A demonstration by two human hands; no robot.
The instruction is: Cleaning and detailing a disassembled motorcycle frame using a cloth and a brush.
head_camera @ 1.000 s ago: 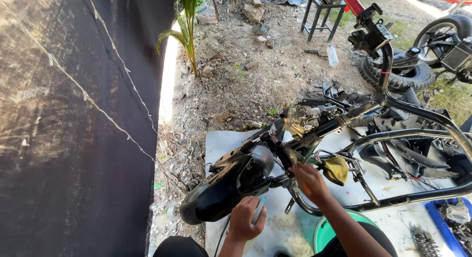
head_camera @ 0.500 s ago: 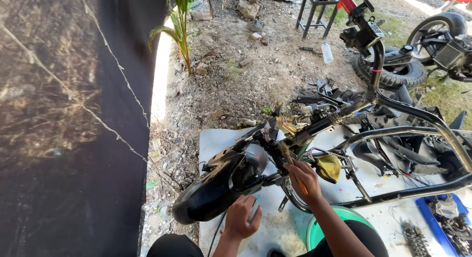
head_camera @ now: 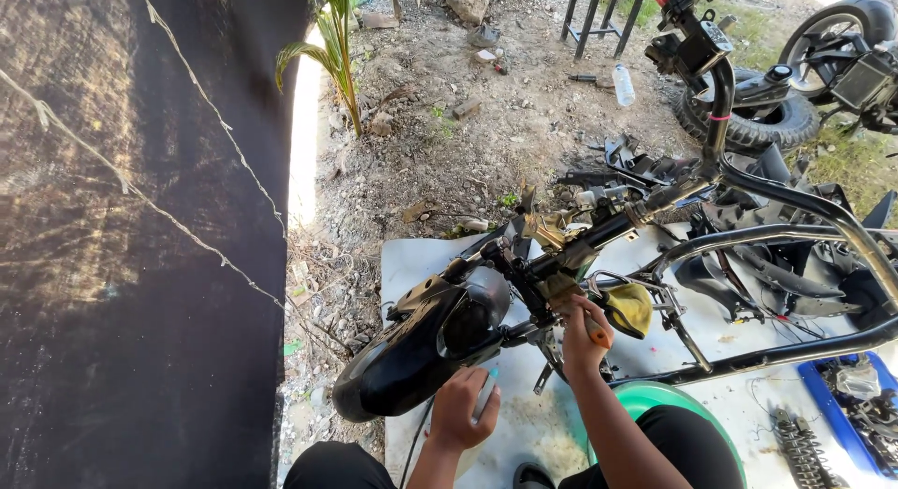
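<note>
Under the steering neck of a stripped scooter frame [head_camera: 795, 236], lying on a pale sheet [head_camera: 412, 264] spread over dirt, the person's two hands work at the front end. The right hand [head_camera: 575, 335] is closed around an orange-handled tool [head_camera: 596, 332], its tip hidden among the fork parts, so what it bears on cannot be told. The left hand [head_camera: 463, 409] is curled around a small pale object at the lower edge of the black fender [head_camera: 412, 358], seemingly steadying that end; what it holds is unclear. A yellow rag [head_camera: 629, 306] hangs on the frame just beside the right hand. As a judgement, teardown looks far along: the body panels are off and black plastic covers [head_camera: 776, 283] lie heaped beyond the bare tubes, while the fender, fork and handlebar [head_camera: 697, 40] remain attached, so the front assembly seems to be what is left. A blue tray [head_camera: 847, 405] of parts and a spring [head_camera: 795, 447] lie at the right, a tyre [head_camera: 748, 124] and a stool [head_camera: 599, 12] well apart on the dirt, and a black tarp [head_camera: 140, 264] hangs at the left.
</note>
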